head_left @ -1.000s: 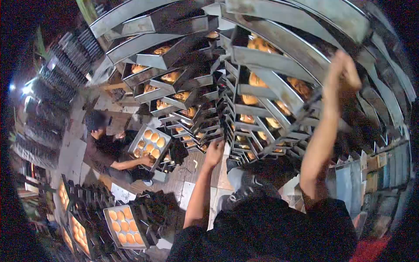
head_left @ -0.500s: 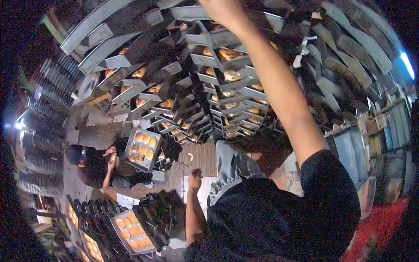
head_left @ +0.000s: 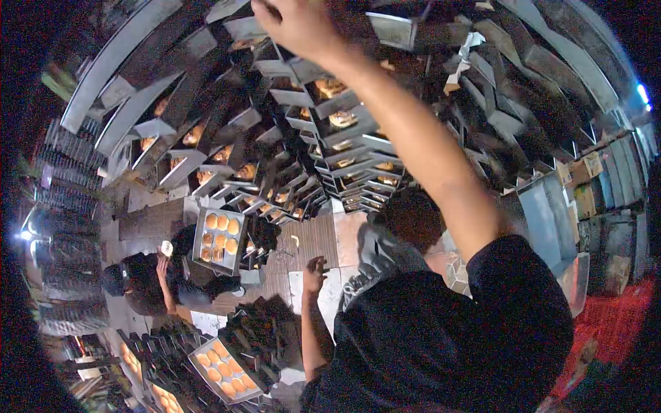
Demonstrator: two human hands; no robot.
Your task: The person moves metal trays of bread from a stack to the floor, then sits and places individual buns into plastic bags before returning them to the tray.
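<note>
Head view: my right hand [head_left: 299,27] is raised at the top, arm stretched up and across, its fingers over the upper part of the metal tray stack [head_left: 330,189]. I can't tell whether it grasps a rim or only passes above. Just below my fingers sits the pale wall of a metal tray [head_left: 244,29]; its long axis is hidden from me. Farther left, a long tray wall [head_left: 120,60] slants from lower left to upper right. Below, the trays lie staggered, pointing along alternating diagonals, with browned buns [head_left: 248,171] showing in the gaps.

My left hand [head_left: 315,274] hangs low over the floor, fingers loosely curled, nothing visible in it. Beyond it, a co-worker's hand [head_left: 163,267] holds up a bun [head_left: 166,248] beside a bun tray [head_left: 231,261], whose long axis runs nearly straight up my view.
</note>
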